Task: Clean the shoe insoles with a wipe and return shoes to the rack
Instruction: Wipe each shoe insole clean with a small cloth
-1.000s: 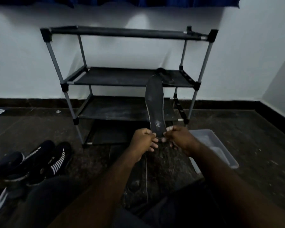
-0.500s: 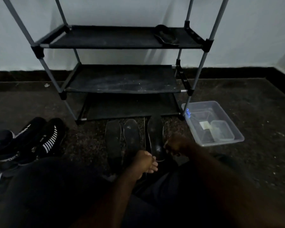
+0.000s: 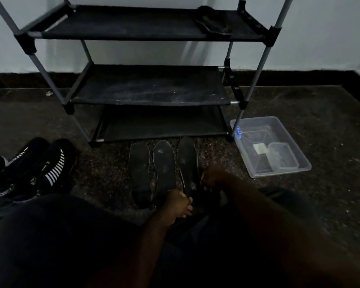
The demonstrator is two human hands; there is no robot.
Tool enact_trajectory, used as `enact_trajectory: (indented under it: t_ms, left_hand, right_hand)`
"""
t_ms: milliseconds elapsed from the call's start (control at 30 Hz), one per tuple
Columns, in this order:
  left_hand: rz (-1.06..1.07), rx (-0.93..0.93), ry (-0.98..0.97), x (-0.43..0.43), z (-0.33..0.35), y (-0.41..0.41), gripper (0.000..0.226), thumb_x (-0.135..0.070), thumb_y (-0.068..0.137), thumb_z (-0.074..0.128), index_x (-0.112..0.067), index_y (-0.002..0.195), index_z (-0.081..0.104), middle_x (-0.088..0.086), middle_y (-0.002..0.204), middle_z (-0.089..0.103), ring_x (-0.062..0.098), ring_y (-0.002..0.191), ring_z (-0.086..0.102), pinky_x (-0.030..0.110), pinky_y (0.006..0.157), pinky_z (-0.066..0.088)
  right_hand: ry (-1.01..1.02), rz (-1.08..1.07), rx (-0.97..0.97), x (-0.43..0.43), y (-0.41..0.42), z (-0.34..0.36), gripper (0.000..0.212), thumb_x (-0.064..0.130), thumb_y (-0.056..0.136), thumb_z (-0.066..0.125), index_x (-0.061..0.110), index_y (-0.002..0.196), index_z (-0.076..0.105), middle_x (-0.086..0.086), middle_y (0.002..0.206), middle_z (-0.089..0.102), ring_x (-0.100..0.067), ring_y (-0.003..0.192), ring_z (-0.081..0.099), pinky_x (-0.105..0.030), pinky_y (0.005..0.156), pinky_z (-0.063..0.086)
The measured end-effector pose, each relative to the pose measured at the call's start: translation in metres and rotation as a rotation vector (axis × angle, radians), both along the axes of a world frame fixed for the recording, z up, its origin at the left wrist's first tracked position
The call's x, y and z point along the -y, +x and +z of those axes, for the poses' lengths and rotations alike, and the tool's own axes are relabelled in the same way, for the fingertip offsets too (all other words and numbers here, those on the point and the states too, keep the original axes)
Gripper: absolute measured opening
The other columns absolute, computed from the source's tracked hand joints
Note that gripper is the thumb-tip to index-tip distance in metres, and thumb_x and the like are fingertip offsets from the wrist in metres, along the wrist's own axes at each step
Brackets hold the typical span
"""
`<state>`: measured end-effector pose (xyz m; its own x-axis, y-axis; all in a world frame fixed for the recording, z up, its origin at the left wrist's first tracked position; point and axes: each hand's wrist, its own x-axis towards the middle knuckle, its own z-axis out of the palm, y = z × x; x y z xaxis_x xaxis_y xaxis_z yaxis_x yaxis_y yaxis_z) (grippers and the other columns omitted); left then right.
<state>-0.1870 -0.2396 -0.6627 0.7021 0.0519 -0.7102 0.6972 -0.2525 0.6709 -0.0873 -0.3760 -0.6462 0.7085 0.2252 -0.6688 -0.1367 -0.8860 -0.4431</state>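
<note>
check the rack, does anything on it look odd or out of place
A lone dark flat item, maybe an insole, lies skewed on the upper visible shelf, at its right end; the middle shelf is speckled with pale dust. Nothing looks broken.

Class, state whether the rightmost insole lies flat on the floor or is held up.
Flat on the floor: the rightmost insole lies full-length beside the middle insole. Whether the right hand grips its heel: cannot tell.

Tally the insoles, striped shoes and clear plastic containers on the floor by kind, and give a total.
Insoles: 3
Striped shoes: 2
Clear plastic containers: 2, the small one inside the large one
Total: 7
</note>
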Motion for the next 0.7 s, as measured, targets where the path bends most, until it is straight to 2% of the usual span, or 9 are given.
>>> enact_trajectory:
  t_ms: [67, 100, 167, 233, 333, 400, 467, 567, 700]
  left_hand:
    - [0.005, 0.006, 0.012, -0.003, -0.002, -0.001, 0.011, -0.018, 0.100, 0.050, -0.008, 0.103, 0.048, 0.007, 0.074, 0.063, 0.015, 0.053, 0.059, 0.016, 0.040, 0.041]
    - [0.008, 0.009, 0.021, -0.004, -0.002, 0.000, 0.013, -0.019, 0.100, 0.049, -0.007, 0.104, 0.048, 0.007, 0.074, 0.063, 0.015, 0.052, 0.059, 0.016, 0.039, 0.040]
    - [0.008, 0.011, 0.047, -0.007, -0.001, 0.000, 0.019, -0.021, 0.100, 0.048, -0.005, 0.110, 0.049, 0.007, 0.074, 0.063, 0.014, 0.049, 0.058, 0.016, 0.038, 0.038]
    - [0.001, 0.009, 0.081, -0.009, 0.002, 0.000, 0.024, -0.023, 0.101, 0.047, -0.002, 0.112, 0.050, 0.008, 0.072, 0.064, 0.013, 0.044, 0.057, 0.016, 0.035, 0.035]
    - [-0.062, 0.019, 0.200, -0.014, 0.013, 0.001, 0.028, -0.026, 0.099, 0.049, 0.001, 0.094, 0.057, 0.012, 0.071, 0.069, 0.017, 0.042, 0.060, 0.016, 0.034, 0.033]
    - [-0.145, 0.046, 0.312, -0.018, 0.027, 0.008, 0.030, -0.029, 0.097, 0.051, -0.003, 0.083, 0.057, 0.014, 0.073, 0.073, 0.020, 0.045, 0.063, 0.017, 0.037, 0.036]
    - [-0.184, 0.129, 0.317, -0.019, 0.051, 0.027, 0.029, -0.030, 0.097, 0.052, -0.002, 0.088, 0.057, 0.014, 0.074, 0.073, 0.018, 0.044, 0.064, 0.017, 0.038, 0.038]
    - [-0.154, 0.340, 0.186, -0.009, 0.111, 0.070, 0.031, -0.028, 0.101, 0.048, 0.001, 0.097, 0.058, 0.012, 0.074, 0.066, 0.010, 0.036, 0.057, 0.016, 0.034, 0.036]
    - [0.025, 0.648, -0.030, 0.012, 0.211, 0.132, 0.025, -0.030, 0.101, 0.048, -0.009, 0.089, 0.055, 0.011, 0.076, 0.063, 0.012, 0.042, 0.058, 0.016, 0.036, 0.040]
  right_hand:
    - [-0.038, 0.049, -0.006, -0.003, 0.002, -0.005, 0.011, 0.005, 0.093, 0.062, 0.002, 0.101, 0.067, -0.008, 0.079, 0.064, -0.012, 0.053, 0.054, -0.016, 0.042, 0.045]
    - [-0.035, 0.067, 0.009, -0.004, 0.002, -0.007, 0.005, 0.005, 0.093, 0.062, 0.004, 0.092, 0.066, -0.007, 0.076, 0.062, -0.012, 0.053, 0.054, -0.016, 0.041, 0.045]
    - [-0.043, 0.085, 0.051, -0.005, 0.001, -0.007, 0.016, 0.007, 0.092, 0.063, 0.011, 0.077, 0.060, -0.007, 0.073, 0.063, -0.013, 0.054, 0.055, -0.016, 0.042, 0.045]
    - [-0.058, 0.139, 0.080, -0.006, -0.001, -0.005, 0.004, 0.009, 0.089, 0.067, 0.006, 0.093, 0.067, -0.015, 0.094, 0.071, -0.018, 0.065, 0.062, -0.021, 0.056, 0.051]
    - [-0.044, 0.193, 0.108, -0.002, 0.000, 0.001, 0.029, 0.010, 0.090, 0.065, 0.002, 0.118, 0.063, -0.016, 0.118, 0.066, -0.022, 0.084, 0.063, -0.020, 0.068, 0.052]
    - [0.027, 0.104, 0.200, 0.002, 0.004, 0.018, 0.015, 0.009, 0.094, 0.058, 0.005, 0.104, 0.067, -0.014, 0.107, 0.069, -0.013, 0.069, 0.059, -0.014, 0.061, 0.052]
    - [0.166, -0.062, 0.389, 0.006, 0.017, 0.042, 0.020, 0.008, 0.094, 0.055, 0.004, 0.083, 0.070, -0.006, 0.081, 0.071, 0.001, 0.050, 0.054, -0.010, 0.056, 0.047]
    - [0.459, -0.312, 0.587, 0.013, 0.041, 0.095, 0.033, 0.011, 0.091, 0.064, 0.010, 0.058, 0.068, 0.007, 0.048, 0.060, 0.004, 0.038, 0.050, -0.022, 0.054, 0.043]
    - [0.814, -0.545, 0.751, 0.020, 0.073, 0.198, 0.034, 0.029, 0.094, 0.066, 0.008, 0.067, 0.062, 0.005, 0.044, 0.056, -0.004, 0.035, 0.046, -0.018, 0.040, 0.033]
